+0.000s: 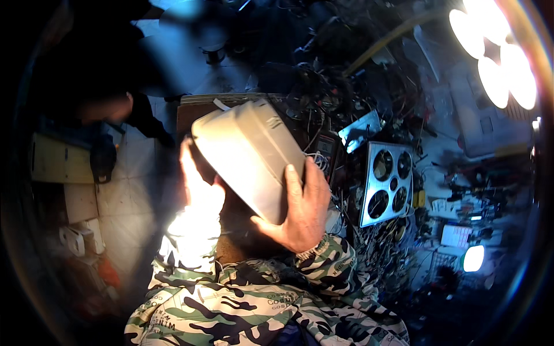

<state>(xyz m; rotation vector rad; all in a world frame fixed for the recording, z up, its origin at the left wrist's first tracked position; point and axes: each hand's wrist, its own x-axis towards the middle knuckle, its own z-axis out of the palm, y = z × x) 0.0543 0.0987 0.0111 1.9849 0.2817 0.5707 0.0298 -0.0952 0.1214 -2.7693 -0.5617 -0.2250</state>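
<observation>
Between my two hands is a white, box-shaped casing (248,153) with rounded corners and a few dark slots near its far end. It is tilted over the brown work surface (239,236). My left hand (196,179), washed out by glare, grips its left side, with the fingers partly hidden. My right hand (303,210) presses on the right near end, fingers on the side wall and thumb near the lower edge. What lies inside or under the casing is hidden.
A silver panel with several round openings (388,183) stands at right among tangled wires and small parts. A bright lamp (493,52) glares at upper right. At left are a person in dark clothes (98,63), a yellow drawer unit (60,158) and a tiled floor (124,207).
</observation>
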